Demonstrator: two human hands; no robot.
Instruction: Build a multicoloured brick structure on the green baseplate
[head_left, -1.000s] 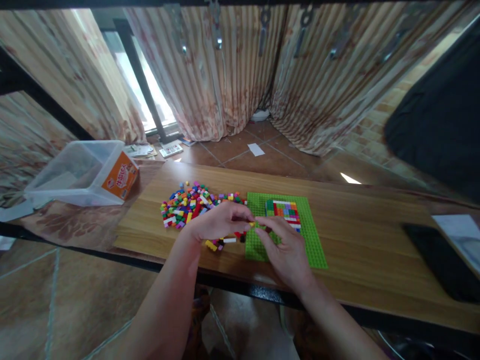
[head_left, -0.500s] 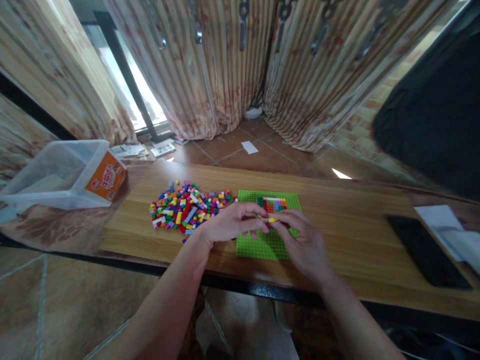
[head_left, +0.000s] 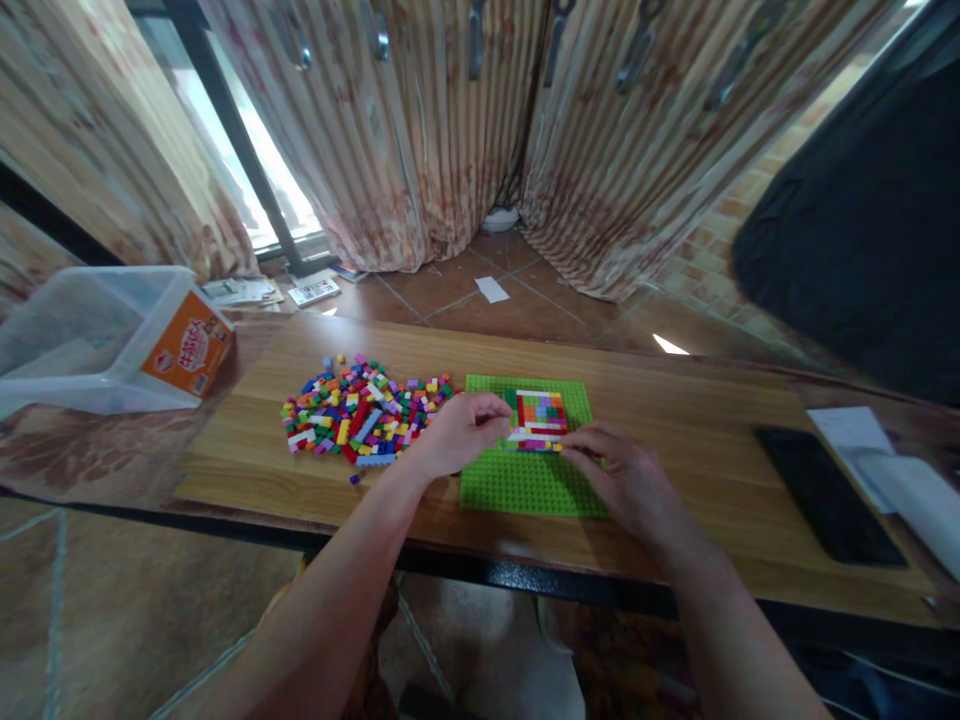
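Note:
A green studded baseplate lies on the table before me. On its upper part is a low, multicoloured toy brick build with white and red edges. Along the near side of the build runs a narrow row of bricks, white on top with coloured pieces and yellow at its right end. My right hand pinches that right end between thumb and fingers. Beside the left end, my left hand hovers with thumb and fingers apart; its fingertips partly cover the build's left side.
A heap of loose bricks spreads left of the baseplate, with one small blue brick apart. A clear plastic bin with an orange label stands far left. At right lie a black flat device and white paper.
My hands have moved apart from their joint grip on a small yellow piece, uncovering the build. The left fingers have opened. The whole view has shifted slightly.

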